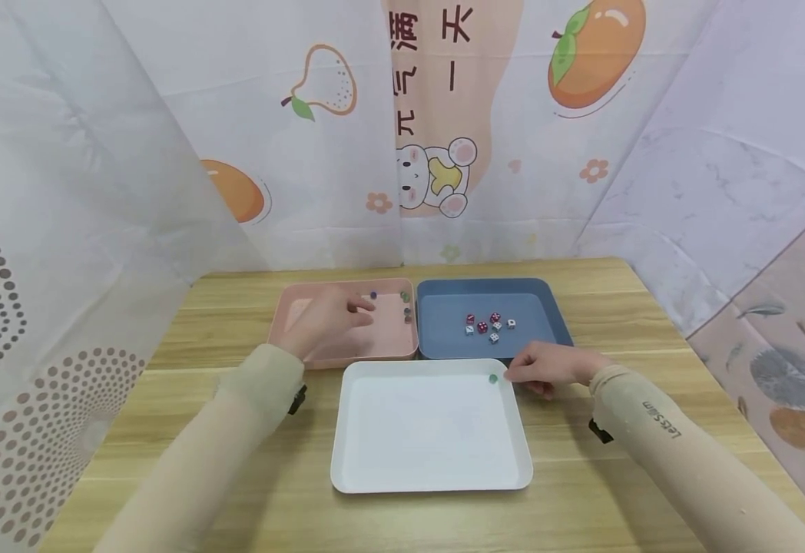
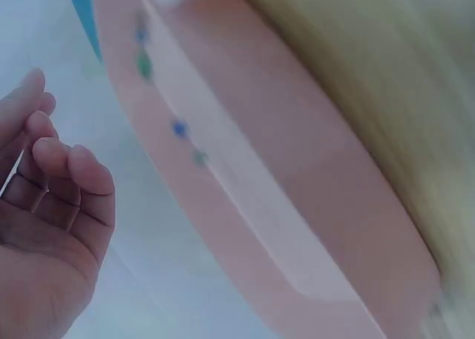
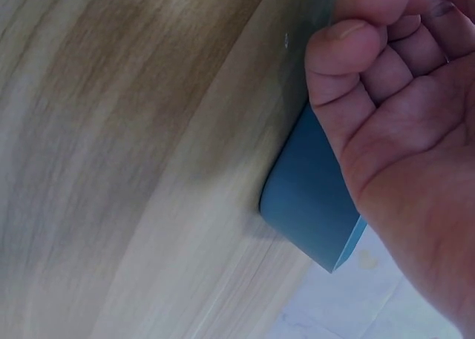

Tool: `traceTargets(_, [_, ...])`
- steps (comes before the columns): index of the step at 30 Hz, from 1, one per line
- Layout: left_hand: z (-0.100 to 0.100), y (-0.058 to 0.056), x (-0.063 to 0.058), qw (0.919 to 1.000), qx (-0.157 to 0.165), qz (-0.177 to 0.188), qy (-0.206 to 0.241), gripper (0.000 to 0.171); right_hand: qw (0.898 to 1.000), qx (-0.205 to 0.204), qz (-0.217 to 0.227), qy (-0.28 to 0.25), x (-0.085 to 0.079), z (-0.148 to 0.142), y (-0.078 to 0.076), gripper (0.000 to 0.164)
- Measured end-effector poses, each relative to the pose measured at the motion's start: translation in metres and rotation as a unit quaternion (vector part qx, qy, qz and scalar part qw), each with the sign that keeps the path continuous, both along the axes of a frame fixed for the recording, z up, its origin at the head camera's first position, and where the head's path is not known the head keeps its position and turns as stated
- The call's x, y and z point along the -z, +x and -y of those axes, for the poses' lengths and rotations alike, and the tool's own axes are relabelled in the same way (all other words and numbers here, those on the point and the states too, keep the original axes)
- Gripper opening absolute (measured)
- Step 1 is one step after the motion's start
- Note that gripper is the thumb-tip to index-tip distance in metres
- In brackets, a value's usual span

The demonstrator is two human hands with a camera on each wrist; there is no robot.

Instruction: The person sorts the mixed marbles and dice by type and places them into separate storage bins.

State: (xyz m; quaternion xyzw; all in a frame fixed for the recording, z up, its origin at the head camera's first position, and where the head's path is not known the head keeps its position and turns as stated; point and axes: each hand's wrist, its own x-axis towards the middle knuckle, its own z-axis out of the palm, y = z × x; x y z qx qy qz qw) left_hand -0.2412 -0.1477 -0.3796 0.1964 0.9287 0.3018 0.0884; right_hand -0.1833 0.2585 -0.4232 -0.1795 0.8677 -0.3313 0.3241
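Observation:
My left hand (image 1: 333,316) hovers over the pink tray (image 1: 292,294), its fingers loosely bent and nothing visible between them. Several small blue, green and dark pieces lie in that tray, among them a blue piece (image 1: 373,295) just beyond my fingertips; in the left wrist view they are blurred. Beside the far right corner of the white tray (image 1: 430,426) is my right hand (image 1: 548,367), fingers loosely curled, with no held thing showing. A small green piece (image 1: 493,379) lies inside that corner, close to my right fingertips. Whether the fingertips touch the rim is unclear.
A blue tray (image 1: 437,307) adjoins the pink one on the right and holds several red and white dice (image 1: 482,327). All three trays stand on a wooden table (image 1: 596,461). Behind it hangs a printed curtain (image 1: 333,169), and cloth also covers both sides.

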Motion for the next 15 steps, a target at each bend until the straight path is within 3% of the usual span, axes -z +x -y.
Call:
traceTargets(4, [-0.028,0.019,0.000,0.9984,0.047,-0.030,0.005,0.024,1.000,0.000,0.001,-0.002,0.000,0.000,0.000,0.048])
traceTargets(11, [-0.083,0.049,0.005,0.9946,0.071,0.063,0.043,0.022,1.000,0.003,0.002,-0.001,0.001,0.001,0.000,0.049])
traceTargets(15, [-0.112,0.062,0.012,0.9916,0.085,0.081,0.056,0.022,1.000,0.003,0.002,0.000,0.001,0.002,-0.001,0.049])
